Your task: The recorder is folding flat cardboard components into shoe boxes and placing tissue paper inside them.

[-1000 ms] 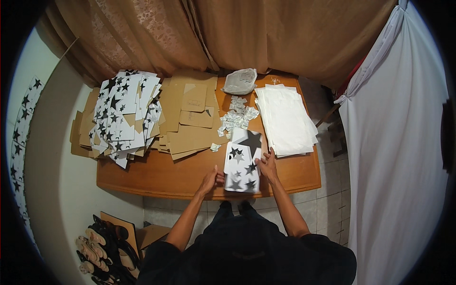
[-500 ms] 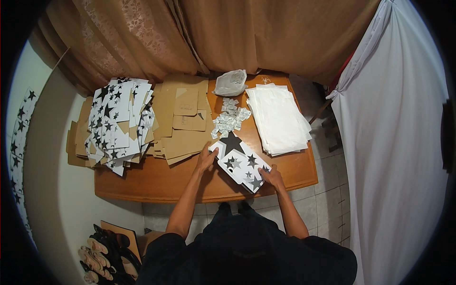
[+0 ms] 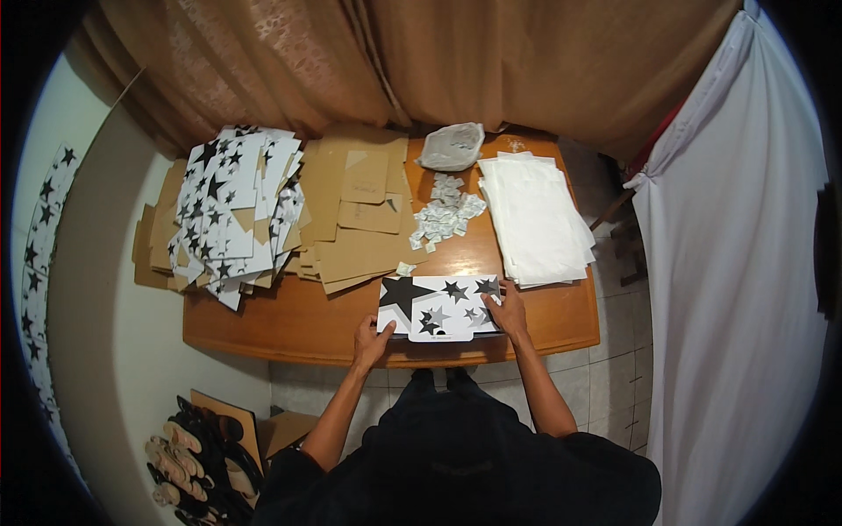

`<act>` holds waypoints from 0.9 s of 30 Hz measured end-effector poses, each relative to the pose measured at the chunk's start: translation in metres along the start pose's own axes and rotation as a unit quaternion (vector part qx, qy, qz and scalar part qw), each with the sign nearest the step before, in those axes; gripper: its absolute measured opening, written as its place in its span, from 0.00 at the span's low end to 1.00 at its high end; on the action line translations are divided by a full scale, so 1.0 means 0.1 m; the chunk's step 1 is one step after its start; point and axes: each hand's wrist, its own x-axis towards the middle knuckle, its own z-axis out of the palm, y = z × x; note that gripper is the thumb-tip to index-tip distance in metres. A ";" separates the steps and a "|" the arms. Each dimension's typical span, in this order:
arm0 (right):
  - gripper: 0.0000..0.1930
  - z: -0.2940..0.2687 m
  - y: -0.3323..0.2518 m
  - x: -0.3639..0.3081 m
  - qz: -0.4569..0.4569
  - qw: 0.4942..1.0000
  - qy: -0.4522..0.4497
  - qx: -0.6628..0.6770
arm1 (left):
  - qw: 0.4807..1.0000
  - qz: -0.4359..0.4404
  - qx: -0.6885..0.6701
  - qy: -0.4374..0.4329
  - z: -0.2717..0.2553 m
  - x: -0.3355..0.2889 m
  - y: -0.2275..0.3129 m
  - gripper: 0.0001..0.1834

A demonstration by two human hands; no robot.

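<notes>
A white cardboard box (image 3: 438, 305) printed with black and grey stars lies at the table's front edge, its long side facing me. A rounded flap hangs over its near side. My left hand (image 3: 373, 340) grips the near left corner, thumb on top. On the right end, my right hand (image 3: 507, 313) is closed around the side with its thumb over the lid. Fingers under the box are hidden. Just beyond it lies a heap of small white packets (image 3: 447, 215), one of them close to the box's far edge.
Star-printed sheets (image 3: 232, 202) are piled at the left, with brown flat cardboard (image 3: 364, 245) beside them. A stack of white paper (image 3: 539, 219) lies at the right. Behind the packets sits a clear plastic bag (image 3: 452, 146). Shoes (image 3: 197, 465) stand at the lower left.
The box has turned from a slant to lie nearly parallel to the table's front edge. My left hand has come nearer to me, moving to the near left corner. The whole view has shifted slightly.
</notes>
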 end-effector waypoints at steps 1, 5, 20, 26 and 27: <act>0.36 0.08 -0.04 -0.01 -0.004 1.000 -0.010 0.001 | 0.999 0.028 -0.011 0.028 -0.04 -0.05 -0.10 0.18; 0.36 0.25 -0.11 -0.04 -0.009 0.996 -0.089 -0.020 | 0.999 -0.009 -0.001 0.040 -0.18 -0.24 -0.22 0.17; 0.25 0.32 -0.29 0.20 -0.102 0.972 -0.205 0.046 | 0.978 -0.116 -0.157 0.069 -0.87 -0.30 -0.80 0.20; 0.33 0.04 -0.46 0.26 -0.122 0.926 -0.347 0.089 | 0.977 0.155 0.097 -0.108 -1.06 0.05 -0.32 0.34; 0.31 0.02 -0.47 0.27 -0.115 0.924 -0.354 0.082 | 0.976 0.149 0.095 -0.130 -1.08 0.12 -0.33 0.32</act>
